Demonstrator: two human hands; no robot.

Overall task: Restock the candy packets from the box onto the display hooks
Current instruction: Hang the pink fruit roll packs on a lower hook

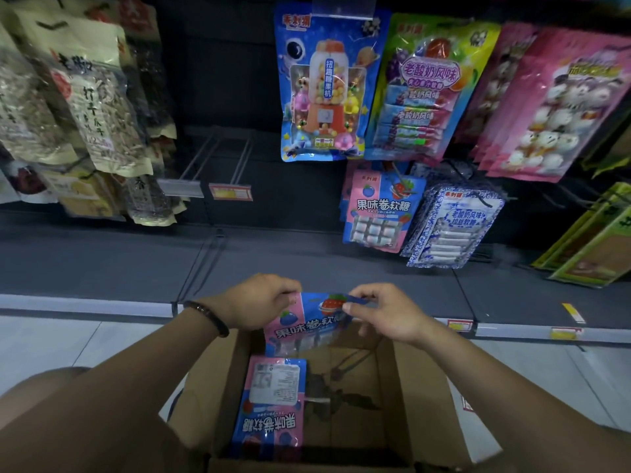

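Restocking is looking part-way through, judging from the head view. The person is bending over an open cardboard box (pixel 355 425) on the floor, in front of a low dark shelf (pixel 102 261). The left grip (pixel 259 302) and the right grip (pixel 386 312) are each pinching an upper corner of one pink-and-blue candy packet (pixel 307 324). It is hanging printed side towards the person, just above the box's far rim and well below the display. A dark bracelet (pixel 208 315) is sitting on the left wrist.

Inside the box, a second packet (pixel 273 404) of the same kind is lying along the left side with its back label showing. Whether more are lying under it, I cannot tell. The rest of the box floor is showing bare cardboard, so the box seems to be running low.

On the display, matching packets (pixel 379 209) are already hanging from a hook, just beside a bunch of blue-and-white packets (pixel 450 227). Further left, two empty hooks (pixel 218 155) are jutting out with price tags at their tips.

The held packet is not yet hanging. It is probably heading up and right to the matching hook, and at least the one in the box is waiting after it.
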